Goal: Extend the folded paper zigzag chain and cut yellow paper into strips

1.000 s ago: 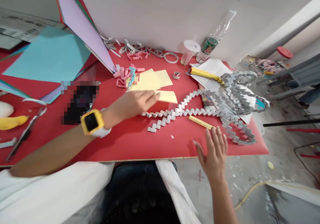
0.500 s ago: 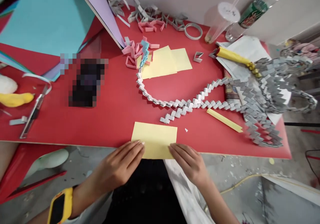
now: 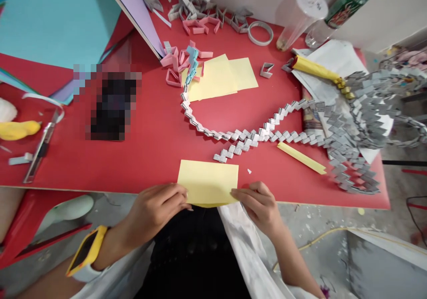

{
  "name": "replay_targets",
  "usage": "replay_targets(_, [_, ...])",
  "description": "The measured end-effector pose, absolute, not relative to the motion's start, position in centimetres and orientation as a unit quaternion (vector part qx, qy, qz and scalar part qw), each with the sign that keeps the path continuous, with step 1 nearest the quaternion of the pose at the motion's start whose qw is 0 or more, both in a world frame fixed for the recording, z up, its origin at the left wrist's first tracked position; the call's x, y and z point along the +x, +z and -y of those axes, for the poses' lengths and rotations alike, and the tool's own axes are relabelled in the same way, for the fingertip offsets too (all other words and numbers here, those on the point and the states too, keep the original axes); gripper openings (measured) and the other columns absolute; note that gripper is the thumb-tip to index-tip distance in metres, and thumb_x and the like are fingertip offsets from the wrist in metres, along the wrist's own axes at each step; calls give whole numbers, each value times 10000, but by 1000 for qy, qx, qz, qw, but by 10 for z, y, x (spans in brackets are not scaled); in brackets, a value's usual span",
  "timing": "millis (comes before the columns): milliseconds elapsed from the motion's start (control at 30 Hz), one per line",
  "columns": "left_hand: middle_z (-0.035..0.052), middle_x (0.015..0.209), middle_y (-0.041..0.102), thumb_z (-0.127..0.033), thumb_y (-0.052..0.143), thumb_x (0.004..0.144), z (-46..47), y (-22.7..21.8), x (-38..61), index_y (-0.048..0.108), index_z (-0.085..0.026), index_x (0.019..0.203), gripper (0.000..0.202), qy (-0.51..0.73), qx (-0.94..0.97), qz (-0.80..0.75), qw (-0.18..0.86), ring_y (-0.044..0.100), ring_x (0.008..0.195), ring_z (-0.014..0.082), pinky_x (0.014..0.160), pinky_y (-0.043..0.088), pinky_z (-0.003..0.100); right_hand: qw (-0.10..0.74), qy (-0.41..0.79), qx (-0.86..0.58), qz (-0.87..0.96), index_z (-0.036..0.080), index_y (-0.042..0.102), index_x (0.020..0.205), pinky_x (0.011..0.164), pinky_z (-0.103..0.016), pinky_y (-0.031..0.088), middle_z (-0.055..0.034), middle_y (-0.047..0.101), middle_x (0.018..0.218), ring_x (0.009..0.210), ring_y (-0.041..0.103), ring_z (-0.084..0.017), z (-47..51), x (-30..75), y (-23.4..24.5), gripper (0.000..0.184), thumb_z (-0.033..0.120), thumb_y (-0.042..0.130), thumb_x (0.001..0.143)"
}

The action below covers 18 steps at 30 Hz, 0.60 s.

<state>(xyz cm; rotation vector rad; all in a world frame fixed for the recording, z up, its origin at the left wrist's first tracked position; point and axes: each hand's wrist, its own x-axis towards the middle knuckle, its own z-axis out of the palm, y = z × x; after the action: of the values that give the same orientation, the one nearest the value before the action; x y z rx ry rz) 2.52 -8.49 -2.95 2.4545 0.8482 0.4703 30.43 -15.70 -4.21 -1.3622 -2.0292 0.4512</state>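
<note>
A yellow paper rectangle (image 3: 207,182) lies at the near edge of the red table (image 3: 133,156). My left hand (image 3: 156,210), with a yellow watch on the wrist, pinches the paper's near left corner. My right hand (image 3: 258,203) pinches its near right corner. The near edge of the paper curls up between them. Just beyond the paper runs a long chain of folded grey paper links (image 3: 247,134), which leads to a big heap of the same chain (image 3: 353,130) at the right.
More yellow sheets (image 3: 223,76) and pink and blue folded links (image 3: 182,61) lie mid-table. A yellow strip (image 3: 300,157) lies right of the paper. A plastic cup (image 3: 300,18), a bottle (image 3: 336,12), a tape ring (image 3: 260,32), a cutter (image 3: 42,150) and large coloured sheets (image 3: 60,23) are around.
My left hand drew a yellow sheet from mid-table to the near edge. Both hands, first flat on it, now pinch its near corners and lift that edge.
</note>
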Motion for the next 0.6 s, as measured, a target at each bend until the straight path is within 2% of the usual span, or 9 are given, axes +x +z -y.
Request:
replay_targets(100, [1, 833, 642, -270, 597, 894, 85, -31, 27, 625, -193, 769, 150, 163, 869, -340, 320, 657, 791, 119, 770, 532, 230, 330, 199, -517, 765, 225, 659, 1113, 617, -311, 460, -42, 739, 889, 722, 494, -180, 155, 307, -43, 344, 21, 511, 878])
replay_targets(200, [18, 884, 638, -244, 575, 905, 84, -33, 30, 651, -199, 783, 150, 165, 819, -367, 409, 660, 837, 111, 778, 526, 207, 339, 230, -520, 749, 217, 684, 1027, 637, -312, 473, -39, 701, 772, 732, 490, -184, 151, 309, -45, 249, 74, 532, 892])
replay_targets(367, [48, 923, 657, -236, 563, 890, 76, -30, 37, 628, -173, 781, 142, 155, 742, -420, 499, 655, 789, 108, 686, 529, 181, 343, 303, -539, 707, 208, 720, 896, 632, -315, 465, -34, 632, 659, 715, 458, -183, 145, 314, -48, 84, 217, 644, 861])
replay_targets(467, [54, 933, 671, -259, 556, 887, 72, -27, 38, 629, -173, 794, 146, 140, 715, -439, 526, 656, 818, 121, 693, 528, 190, 345, 360, -546, 673, 216, 733, 803, 647, -322, 469, -39, 633, 678, 734, 472, -183, 143, 317, -48, 108, 280, 659, 849])
replay_targets(600, [48, 928, 686, -291, 557, 889, 65, -27, 38, 629, -177, 764, 184, 127, 700, -446, 543, 662, 810, 122, 702, 530, 197, 335, 407, -560, 639, 251, 756, 851, 703, -336, 503, -43, 679, 783, 803, 526, -188, 142, 318, -46, 111, 297, 655, 852])
